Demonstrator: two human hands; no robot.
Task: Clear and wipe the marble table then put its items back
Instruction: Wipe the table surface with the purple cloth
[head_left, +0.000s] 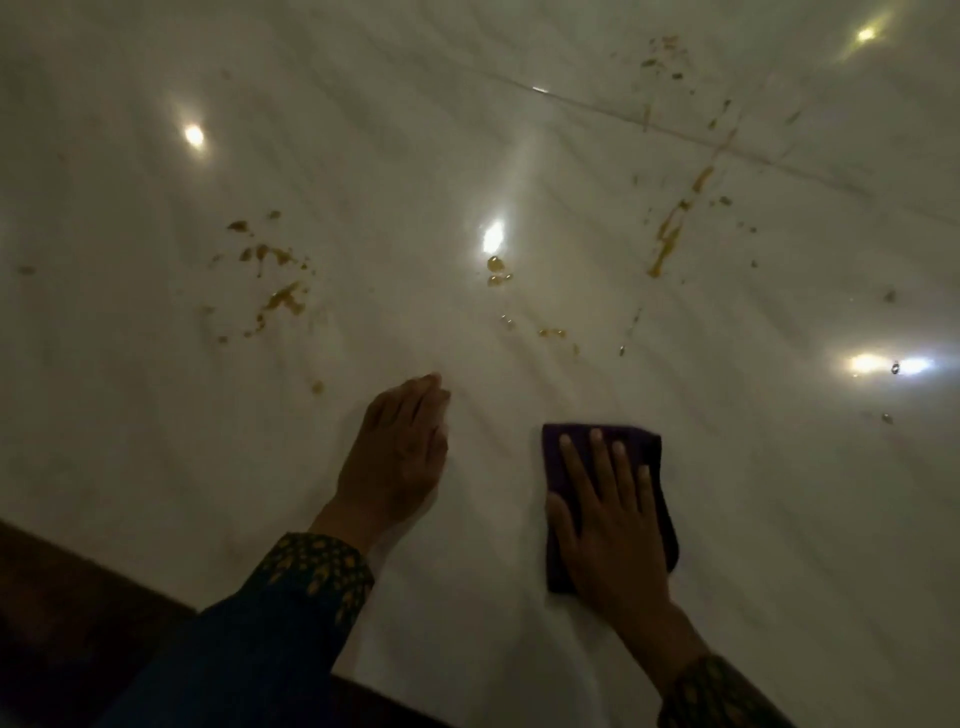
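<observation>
1. Marble table (156, 441): hard, glossy, slippery; amber spills (275, 291) sit toward its far side.
2. Purple cloth (660, 467): soft, limp, folded, near the front edge; best pressed flat from above.
3. Right hand (608, 525): fingers spread, pressing the cloth.
4. Left hand (400, 457): fingers together, resting on the marble.

Dim room, lit only by several bright ceiling-light reflections (194, 136) scattered left, centre & far right on a glossy pale surface. Dark brown wooden edge (78, 587) runs diagonally across near-left corner; beyond it just shadow, nothing else discernible.
</observation>
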